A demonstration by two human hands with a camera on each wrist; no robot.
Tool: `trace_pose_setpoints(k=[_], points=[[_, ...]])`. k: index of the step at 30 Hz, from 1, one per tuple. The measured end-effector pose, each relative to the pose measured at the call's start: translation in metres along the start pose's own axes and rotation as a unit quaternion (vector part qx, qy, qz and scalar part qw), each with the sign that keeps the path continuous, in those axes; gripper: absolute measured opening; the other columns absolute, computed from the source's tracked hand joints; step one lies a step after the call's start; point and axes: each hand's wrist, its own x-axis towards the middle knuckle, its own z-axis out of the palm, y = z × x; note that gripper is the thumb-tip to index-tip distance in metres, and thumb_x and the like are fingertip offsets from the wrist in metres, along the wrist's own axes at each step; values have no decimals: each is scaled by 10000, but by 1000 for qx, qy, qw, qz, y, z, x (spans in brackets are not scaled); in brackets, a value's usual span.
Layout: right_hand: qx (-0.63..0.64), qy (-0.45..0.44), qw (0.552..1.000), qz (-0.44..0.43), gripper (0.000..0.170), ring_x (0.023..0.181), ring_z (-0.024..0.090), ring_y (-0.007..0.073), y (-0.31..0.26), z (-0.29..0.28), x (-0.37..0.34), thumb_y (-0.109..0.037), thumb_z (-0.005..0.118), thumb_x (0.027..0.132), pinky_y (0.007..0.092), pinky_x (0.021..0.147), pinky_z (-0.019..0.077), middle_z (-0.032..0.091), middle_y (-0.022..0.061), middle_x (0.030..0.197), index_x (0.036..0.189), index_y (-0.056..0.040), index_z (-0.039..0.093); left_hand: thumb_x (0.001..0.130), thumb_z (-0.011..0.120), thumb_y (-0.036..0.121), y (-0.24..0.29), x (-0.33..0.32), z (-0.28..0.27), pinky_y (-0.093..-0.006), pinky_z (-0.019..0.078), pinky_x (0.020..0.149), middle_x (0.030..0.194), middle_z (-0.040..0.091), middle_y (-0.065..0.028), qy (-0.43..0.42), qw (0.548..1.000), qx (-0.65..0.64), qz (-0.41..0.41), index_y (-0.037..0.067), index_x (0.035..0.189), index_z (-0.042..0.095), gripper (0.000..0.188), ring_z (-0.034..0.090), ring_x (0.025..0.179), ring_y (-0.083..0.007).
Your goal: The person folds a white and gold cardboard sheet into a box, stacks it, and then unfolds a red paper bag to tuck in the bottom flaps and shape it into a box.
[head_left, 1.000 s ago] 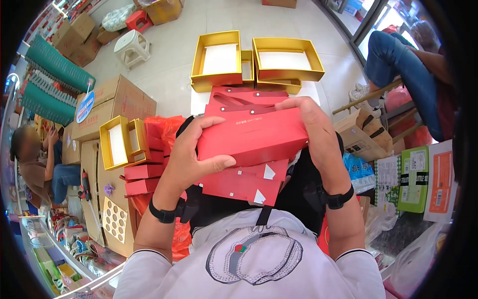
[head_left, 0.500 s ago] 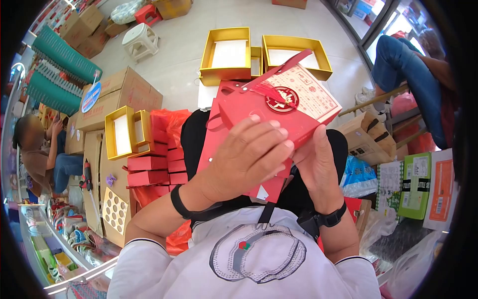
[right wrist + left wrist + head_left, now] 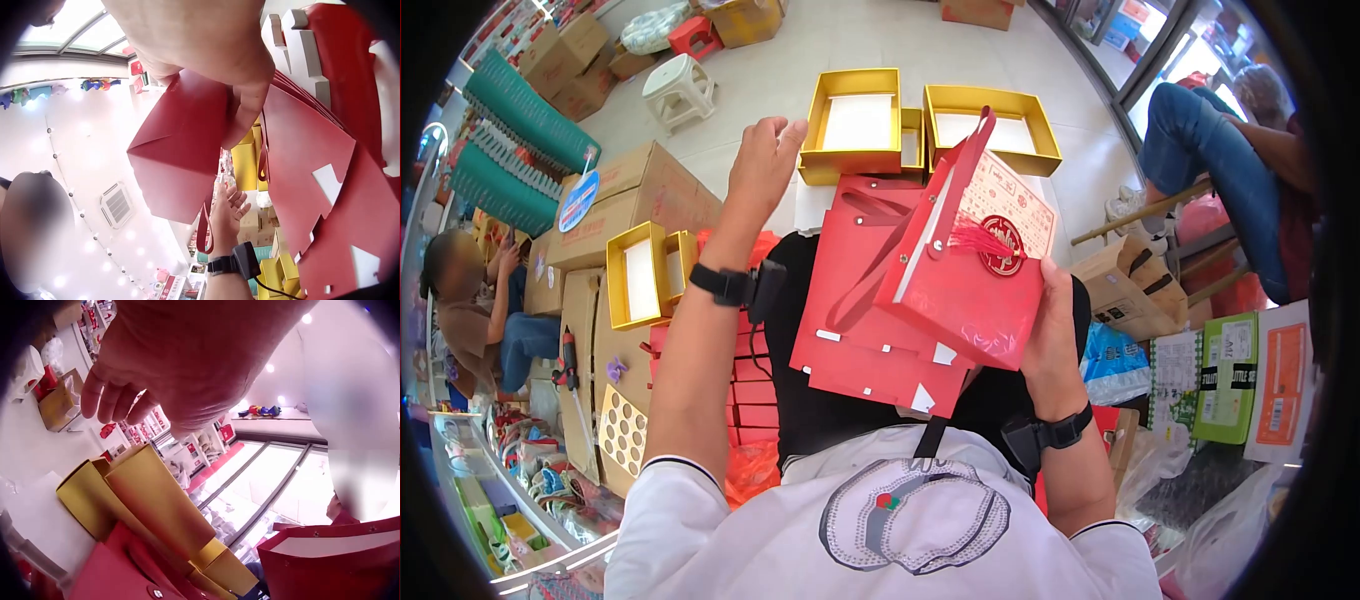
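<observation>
A red gift bag (image 3: pixel 970 320) stands opened out over the lap, with a ribbon handle, a cream printed panel, and a round medallion (image 3: pixel 1002 246) with a red tassel. My right hand (image 3: pixel 1052 315) grips it by its right side; in the right wrist view the fingers (image 3: pixel 250 103) bend round its edge. Raised and holding nothing, my left hand (image 3: pixel 762 170) is beside the gold box tray (image 3: pixel 850 162), its fingers loosely bent. Beneath the bag, several flat red gift bags (image 3: pixel 855 375) lie stacked across the lap with their ribbon handles.
A second gold box tray (image 3: pixel 1000 158) sits at the back right, with others below. Red boxes (image 3: pixel 752 415) are stacked left of the lap, near another gold tray (image 3: pixel 632 318) on a carton. A glue gun (image 3: pixel 568 360) lies farther left. Paper bag (image 3: pixel 1135 285) stands right.
The bag was turned from lying sideways to standing with its medallion side showing. My left hand has let go of it and moved up and left toward the gold trays; my right hand keeps hold.
</observation>
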Motion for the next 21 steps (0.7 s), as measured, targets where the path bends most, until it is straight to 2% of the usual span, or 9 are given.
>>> trace_pose_setpoints(k=[2,5,8,11,14,17,20,21], points=[[11,3,1000,6,585,1309,601,219,0,-2,-1,-400,503,1071,396,1108,490,599,139,1441,1497,-1,459,1028,621,499,-16,19,12,-355,532,898,1021,699,-186,-30,999,-5,-29,-101,1163,636,616,674,976,-264],[8,17,1000,19,567,1282,621,222,-1,-5,-1,-398,480,1081,396,1091,506,618,143,1416,1482,2,477,956,695,503,-5,30,13,-373,552,808,914,723,-175,-100,988,-48,-103,-78,1027,650,587,696,864,-275],[-6,28,999,25,557,1254,640,224,-3,-3,-2,-398,468,1085,395,1071,523,636,146,1390,1469,5,493,884,688,437,-18,46,19,-458,556,801,894,728,-226,-161,978,-4,-133,-23,1030,664,483,713,862,-375],[-6,33,999,28,552,1239,650,225,-4,-3,-4,-400,466,1085,392,1058,532,643,146,1381,1459,4,505,868,674,342,-18,45,29,-421,556,780,902,720,-227,-58,989,24,-130,-8,989,649,371,699,846,-354],[1,27,999,22,546,1235,653,227,-4,-6,-1,-403,466,1084,388,1054,535,643,146,1380,1447,2,518,878,667,299,-1,39,13,-399,556,768,894,711,-212,15,994,51,-100,-9,976,630,326,691,829,-341],[-10,35,999,7,546,1234,654,229,-9,-12,0,-407,469,1082,391,1054,536,641,147,1383,1442,0,525,904,656,243,22,22,-22,-366,549,804,935,704,-156,-13,996,-46,-79,-26,1044,622,305,687,873,-267],[-30,38,999,-14,556,1244,647,232,-13,-18,5,-405,476,1078,401,1065,527,634,152,1394,1450,7,517,948,615,170,32,-9,-48,-321,531,860,1011,668,-89,-112,968,-212,-72,-22,1238,607,348,646,925,-169],[-34,37,999,-19,558,1246,646,234,-15,-18,6,-402,476,1078,403,1068,524,633,152,1396,1453,9,514,961,602,157,43,-22,-59,-311,524,872,1036,656,-74,-145,959,-233,-72,-1,1302,589,376,630,934,-149]])
